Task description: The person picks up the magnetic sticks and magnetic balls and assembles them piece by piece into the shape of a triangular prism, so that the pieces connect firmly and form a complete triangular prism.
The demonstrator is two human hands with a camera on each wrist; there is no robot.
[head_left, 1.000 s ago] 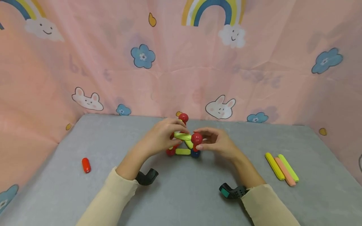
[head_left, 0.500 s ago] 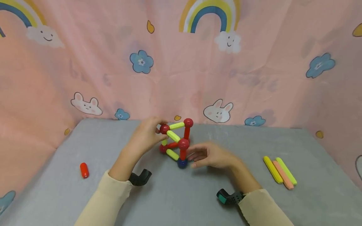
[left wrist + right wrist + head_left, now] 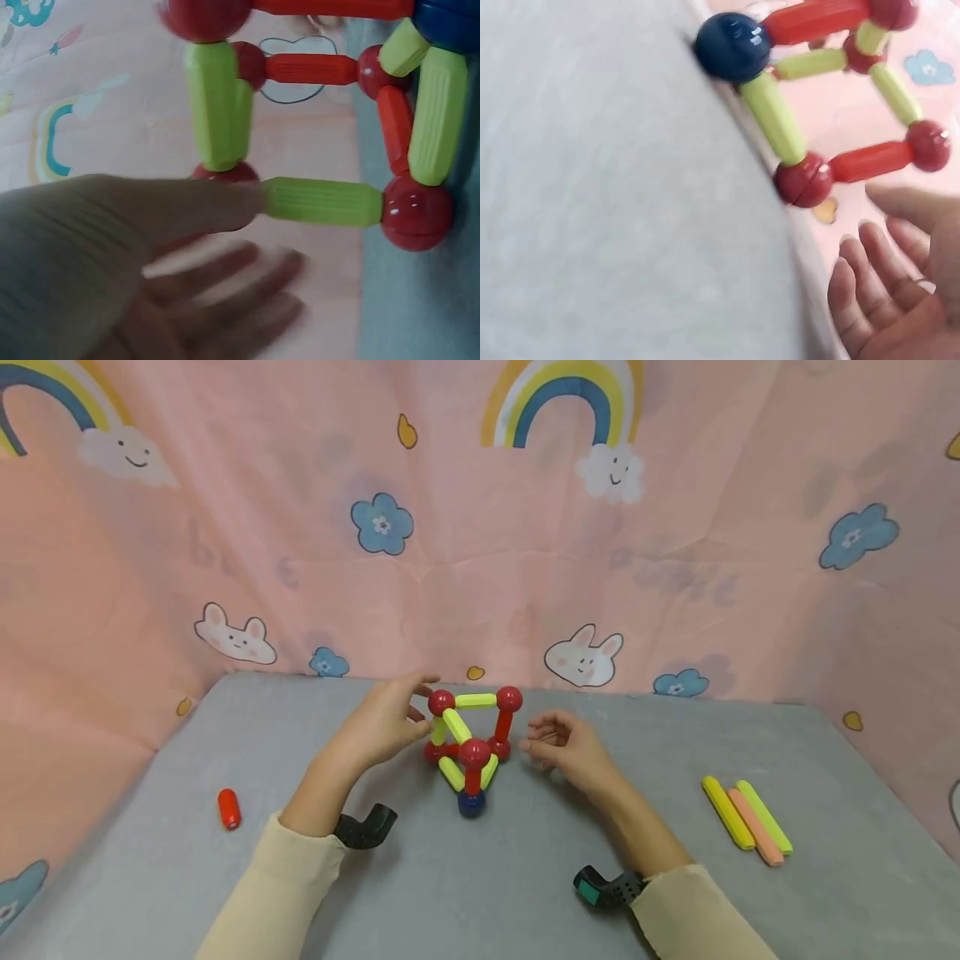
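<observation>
A triangular prism-like frame of magnetic rods and balls (image 3: pixel 456 727) stands upright on the table in the head view. Its rods are yellow-green and red; the balls are red, apart from one dark blue ball (image 3: pixel 472 803) at the bottom front. My left hand (image 3: pixel 382 714) is beside the upper left red ball (image 3: pixel 441 702). In the left wrist view its thumb (image 3: pixel 202 202) overlaps a red ball while the other fingers spread loosely, blurred; contact is unclear. To the right of the frame, my right hand (image 3: pixel 573 752) hovers with relaxed fingers and holds nothing.
One short red rod (image 3: pixel 228 809) lies far left on the grey table (image 3: pixel 525 893). On the right, a yellow rod (image 3: pixel 727 812), an orange rod (image 3: pixel 756 822) and a lime rod (image 3: pixel 763 817) lie side by side. A printed pink curtain (image 3: pixel 480 577) hangs behind.
The frame has turned so that its blue ball comes to the front. My right hand has let go and moved away to the right. The left hand's fingers have loosened at the upper left ball.
</observation>
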